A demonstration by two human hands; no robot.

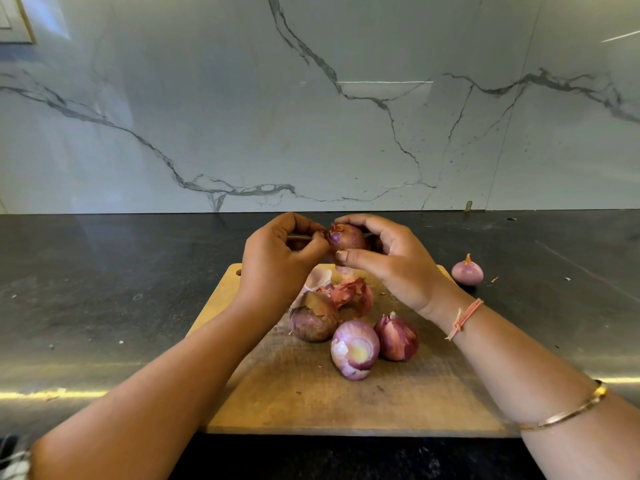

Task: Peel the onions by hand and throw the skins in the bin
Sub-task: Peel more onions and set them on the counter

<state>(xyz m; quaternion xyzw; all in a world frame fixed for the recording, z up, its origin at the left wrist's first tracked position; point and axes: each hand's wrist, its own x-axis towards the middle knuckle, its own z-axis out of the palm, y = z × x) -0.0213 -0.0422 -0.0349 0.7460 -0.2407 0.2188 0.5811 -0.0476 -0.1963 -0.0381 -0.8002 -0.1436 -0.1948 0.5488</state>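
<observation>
head view, right hand [388, 261] grips onion [346, 237], left hand [277, 261] pinches its skin

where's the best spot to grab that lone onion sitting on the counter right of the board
Probably its round belly, from above. The lone onion sits upright on the counter, dry tip up, with nothing close beside it, so there is room to close on opposite sides below the tip. The tip looks too thin to hold.

A red onion [346, 237] is held above three others [355, 348] and loose skins [351, 294].
</observation>
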